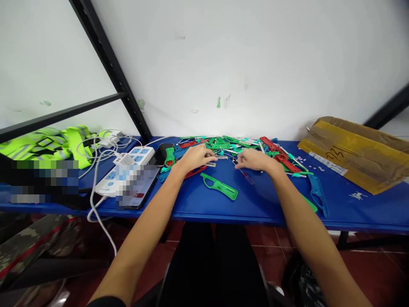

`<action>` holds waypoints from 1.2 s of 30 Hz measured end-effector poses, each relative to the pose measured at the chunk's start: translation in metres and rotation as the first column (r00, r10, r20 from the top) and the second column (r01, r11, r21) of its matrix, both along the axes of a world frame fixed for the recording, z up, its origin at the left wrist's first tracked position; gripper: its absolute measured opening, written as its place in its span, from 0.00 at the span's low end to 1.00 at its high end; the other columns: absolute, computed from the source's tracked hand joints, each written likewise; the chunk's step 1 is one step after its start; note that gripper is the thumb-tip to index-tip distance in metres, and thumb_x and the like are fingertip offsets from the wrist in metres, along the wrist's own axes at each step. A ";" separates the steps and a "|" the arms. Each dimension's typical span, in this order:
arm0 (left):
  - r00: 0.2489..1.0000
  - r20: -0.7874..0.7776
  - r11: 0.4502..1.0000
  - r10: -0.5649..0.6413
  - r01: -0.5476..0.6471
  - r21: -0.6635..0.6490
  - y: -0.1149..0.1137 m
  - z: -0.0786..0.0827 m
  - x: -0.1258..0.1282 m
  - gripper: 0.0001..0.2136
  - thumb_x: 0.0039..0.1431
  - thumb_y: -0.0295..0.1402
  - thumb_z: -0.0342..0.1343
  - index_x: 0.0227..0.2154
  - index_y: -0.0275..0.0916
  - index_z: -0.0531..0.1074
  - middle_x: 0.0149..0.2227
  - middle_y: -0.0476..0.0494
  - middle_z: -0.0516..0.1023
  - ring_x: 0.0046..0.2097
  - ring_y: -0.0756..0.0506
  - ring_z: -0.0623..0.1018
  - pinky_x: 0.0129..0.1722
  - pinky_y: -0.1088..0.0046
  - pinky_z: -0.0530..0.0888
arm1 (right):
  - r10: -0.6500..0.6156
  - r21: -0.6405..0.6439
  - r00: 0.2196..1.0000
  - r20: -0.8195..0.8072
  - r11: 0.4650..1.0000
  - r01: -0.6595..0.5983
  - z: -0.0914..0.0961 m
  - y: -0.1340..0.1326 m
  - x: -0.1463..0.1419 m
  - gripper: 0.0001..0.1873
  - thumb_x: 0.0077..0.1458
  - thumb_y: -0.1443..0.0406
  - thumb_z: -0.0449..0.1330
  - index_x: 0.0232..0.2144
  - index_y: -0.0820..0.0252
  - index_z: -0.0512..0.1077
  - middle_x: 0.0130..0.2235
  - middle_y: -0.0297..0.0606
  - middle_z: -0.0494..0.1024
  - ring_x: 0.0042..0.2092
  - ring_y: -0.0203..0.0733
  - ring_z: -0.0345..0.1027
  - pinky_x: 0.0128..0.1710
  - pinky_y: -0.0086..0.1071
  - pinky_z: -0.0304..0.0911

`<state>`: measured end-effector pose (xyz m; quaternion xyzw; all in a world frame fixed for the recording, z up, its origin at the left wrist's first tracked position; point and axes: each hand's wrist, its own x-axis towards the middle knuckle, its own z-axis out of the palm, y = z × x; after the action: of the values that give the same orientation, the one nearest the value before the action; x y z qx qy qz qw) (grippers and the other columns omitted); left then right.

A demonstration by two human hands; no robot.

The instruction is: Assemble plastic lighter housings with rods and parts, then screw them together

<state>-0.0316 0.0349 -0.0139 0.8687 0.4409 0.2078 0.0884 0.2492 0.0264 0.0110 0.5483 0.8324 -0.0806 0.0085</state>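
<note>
Both my hands rest on a blue table (255,204) at the near edge of a pile of green, red and blue plastic handle parts (230,145) mixed with thin metal pins. My left hand (196,157) lies with curled fingers over the pile; its fingertips touch a small metal pin (211,163). My right hand (254,160) has its fingers pinched together around a small thin piece I cannot make out. A single green handle part (220,186) lies on the table just in front of my hands, between them.
At the left stand a white and blue power strip (126,168) with white cables, a phone (137,189) and a neon yellow vest (51,143). A flattened brown cardboard package (358,153) lies at the right. A blue handle part (318,194) lies near my right forearm.
</note>
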 end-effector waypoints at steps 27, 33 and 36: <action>0.616 0.268 0.588 0.741 -0.788 0.183 0.028 0.000 -0.062 0.20 0.80 0.38 0.44 0.58 0.38 0.79 0.60 0.32 0.81 0.60 0.31 0.76 0.58 0.56 0.70 | -0.153 0.486 0.957 -0.245 0.835 0.258 -0.023 0.029 0.009 0.20 0.77 0.58 0.54 0.57 0.53 0.83 0.55 0.47 0.82 0.48 0.54 0.78 0.36 0.39 0.61; 0.628 0.183 0.612 0.757 -0.779 0.139 0.027 -0.004 -0.063 0.18 0.76 0.36 0.48 0.52 0.38 0.83 0.56 0.29 0.83 0.58 0.29 0.77 0.57 0.54 0.71 | -0.037 0.627 0.899 -0.437 0.704 0.334 -0.015 0.028 0.015 0.15 0.74 0.58 0.59 0.51 0.52 0.85 0.52 0.44 0.82 0.41 0.49 0.75 0.34 0.37 0.61; 0.623 0.161 0.612 0.766 -0.782 0.117 0.027 -0.005 -0.064 0.17 0.75 0.35 0.49 0.53 0.37 0.83 0.57 0.27 0.82 0.59 0.28 0.76 0.57 0.50 0.71 | 0.073 0.706 0.854 -0.515 0.601 0.375 -0.011 0.024 0.017 0.15 0.73 0.57 0.60 0.50 0.53 0.85 0.50 0.43 0.82 0.39 0.47 0.75 0.35 0.39 0.64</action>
<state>-0.0954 0.0623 -0.0193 0.5863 0.7477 0.3045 -0.0663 0.2659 0.0505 0.0004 0.5266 0.7030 0.1547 -0.4523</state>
